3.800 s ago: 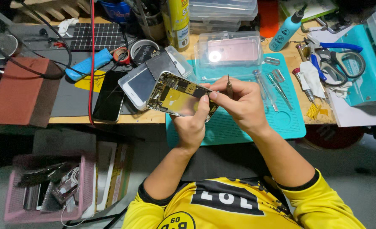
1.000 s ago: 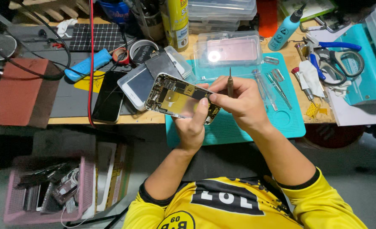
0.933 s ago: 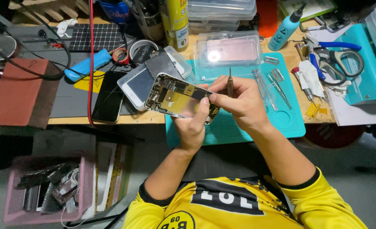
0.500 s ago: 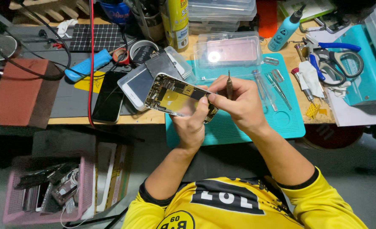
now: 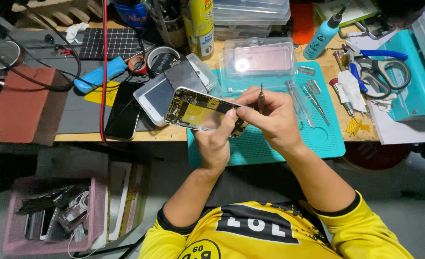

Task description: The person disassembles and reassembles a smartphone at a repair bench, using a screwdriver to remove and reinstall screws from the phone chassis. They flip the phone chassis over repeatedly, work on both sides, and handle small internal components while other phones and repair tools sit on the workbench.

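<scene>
Head view: one camera looks straight down on a crowded repair bench and the person's lap.
Opened phone (image 5: 200,111): held in the air above the near edge of the bench, insides up, tilted, partly over the teal work mat (image 5: 318,139) and partly over bare wood.
Left hand (image 5: 215,141): closed on the opened phone from below, thumb pressed up along its right end, wrist bent back toward the body.
Right hand (image 5: 272,117): closed in a pinch on a thin screwdriver (image 5: 261,92) — the handle stands upright out of the fist, the tip hidden behind the fingers at the phone's right end.
Forearms: both come up from the yellow sleeves and meet in a narrow V over the mat's front edge.
Edges: the bench's front edge runs just under the hands; below it the drop to the floor is open, with a pink basket (image 5: 13,242) of parts low on the left.
Room to move: tight on the left — a white phone (image 5: 152,98) and a dark phone (image 5: 124,115) lie just beside the held one; a clear plastic case (image 5: 265,60) sits just behind the hands.
Right side: tweezers (image 5: 315,98) lie on the mat near the right hand; scissors (image 5: 382,76) lie well apart.
</scene>
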A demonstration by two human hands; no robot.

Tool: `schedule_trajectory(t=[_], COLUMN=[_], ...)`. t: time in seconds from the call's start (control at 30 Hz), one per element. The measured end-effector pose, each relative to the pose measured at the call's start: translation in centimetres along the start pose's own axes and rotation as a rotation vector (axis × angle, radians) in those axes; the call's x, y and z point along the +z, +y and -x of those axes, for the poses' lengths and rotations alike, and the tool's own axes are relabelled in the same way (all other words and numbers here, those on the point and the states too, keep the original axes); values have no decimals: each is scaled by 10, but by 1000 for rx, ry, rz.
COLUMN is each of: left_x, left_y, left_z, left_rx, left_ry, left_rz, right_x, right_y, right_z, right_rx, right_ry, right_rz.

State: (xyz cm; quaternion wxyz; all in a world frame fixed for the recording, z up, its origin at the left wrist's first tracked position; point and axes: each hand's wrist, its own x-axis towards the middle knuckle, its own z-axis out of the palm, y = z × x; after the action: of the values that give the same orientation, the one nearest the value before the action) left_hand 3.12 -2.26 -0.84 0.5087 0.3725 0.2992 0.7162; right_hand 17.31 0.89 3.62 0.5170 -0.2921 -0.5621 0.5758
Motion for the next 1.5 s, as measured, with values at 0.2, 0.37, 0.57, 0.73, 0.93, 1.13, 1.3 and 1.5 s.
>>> schedule_trajectory(t=[0.2,0.37,0.57,0.73,0.93,1.13,1.3,1.5], left_x=[0,6,5,7,4,5,6,6], left_y=[-4,-6,4,4,2,-2,-5,-6], left_z=[0,-2,-6,-9,-8,-6,-5,-4], left_rx=[-4,60,67,86,114,142,164,178], left_ry=[26,47,-26,4,6,8,-2,5], left_rz=[24,11,74,-5,-21,-17,-17,15], right_x=[0,0,-5,-8,-10,-11,-10,-7], right_y=[-1,1,4,5,6,7,5,2], right_z=[1,0,-2,-3,-3,-4,-4,-3], right_rx=[-10,-31,150,173,195,200,190,154], right_ry=[3,20,192,178,146,146,121,122], right_rz=[32,49,35,-17,-80,-73,-61,51])
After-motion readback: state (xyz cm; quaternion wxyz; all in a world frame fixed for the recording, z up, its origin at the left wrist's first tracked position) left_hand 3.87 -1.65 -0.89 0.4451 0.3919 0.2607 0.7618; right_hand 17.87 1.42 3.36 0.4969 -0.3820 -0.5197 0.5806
